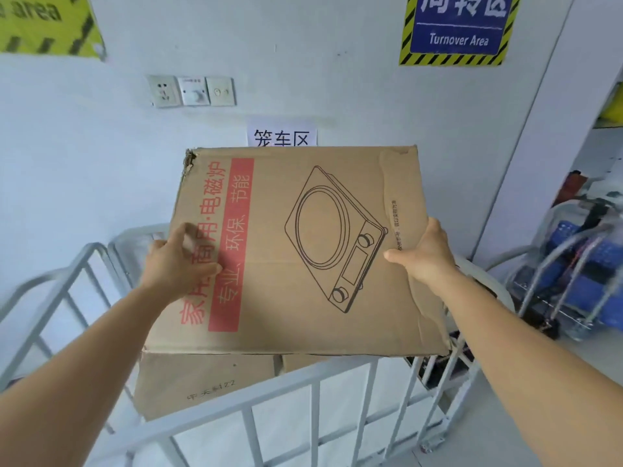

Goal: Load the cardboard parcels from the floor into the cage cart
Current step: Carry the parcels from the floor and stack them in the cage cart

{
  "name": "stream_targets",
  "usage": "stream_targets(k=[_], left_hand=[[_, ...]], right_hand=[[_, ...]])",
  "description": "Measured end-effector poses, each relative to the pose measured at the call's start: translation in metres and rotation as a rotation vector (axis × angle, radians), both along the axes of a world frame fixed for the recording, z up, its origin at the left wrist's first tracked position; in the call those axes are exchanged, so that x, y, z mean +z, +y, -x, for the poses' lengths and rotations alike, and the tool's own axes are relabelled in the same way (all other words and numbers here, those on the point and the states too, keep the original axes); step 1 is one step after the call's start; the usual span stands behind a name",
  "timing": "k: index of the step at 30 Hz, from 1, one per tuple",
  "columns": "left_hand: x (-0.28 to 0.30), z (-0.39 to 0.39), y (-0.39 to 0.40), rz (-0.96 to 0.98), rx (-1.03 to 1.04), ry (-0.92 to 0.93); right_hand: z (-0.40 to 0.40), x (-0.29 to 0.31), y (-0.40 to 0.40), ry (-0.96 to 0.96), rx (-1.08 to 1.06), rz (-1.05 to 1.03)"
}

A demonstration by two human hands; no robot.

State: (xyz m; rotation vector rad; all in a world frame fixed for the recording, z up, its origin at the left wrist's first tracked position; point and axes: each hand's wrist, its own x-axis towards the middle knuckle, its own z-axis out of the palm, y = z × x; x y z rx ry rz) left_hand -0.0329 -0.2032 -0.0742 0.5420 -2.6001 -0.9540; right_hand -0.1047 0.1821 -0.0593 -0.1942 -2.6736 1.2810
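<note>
A flat cardboard parcel [296,251] with red lettering and a line drawing of a cooker is held over the grey cage cart [236,402]. My left hand [175,261] lies on its left side with fingers spread over the red print. My right hand [424,254] grips its right edge, thumb on the top face. Under it, inside the cart, lies another cardboard parcel [202,382] with a second one [303,360] partly hidden beside it.
The cart's near rail [303,375] with vertical bars runs below the held parcel. A white wall stands behind with a socket panel [192,91] and a blue sign [458,25]. Another trolley with blue items [580,274] stands at the right.
</note>
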Motion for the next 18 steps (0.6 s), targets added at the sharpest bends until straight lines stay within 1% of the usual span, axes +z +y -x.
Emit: stream_targets(k=[8,12,15,18], left_hand=[[-0.049,0.006,-0.057,-0.013,0.123,-0.213],[-0.075,0.020,-0.082,-0.025,0.145,-0.343],[-0.091,0.035,-0.092,-0.044,0.152,-0.444],[-0.111,0.052,-0.099,-0.096,0.189,-0.548]], right_hand=[[0.061,-0.031,-0.072,-0.171,0.155,-0.157],[0.107,-0.059,-0.103,-0.242,0.252,-0.168],[0.143,-0.083,-0.126,-0.337,0.336,-0.216],[0.180,-0.116,-0.144,-0.420,0.396,-0.328]])
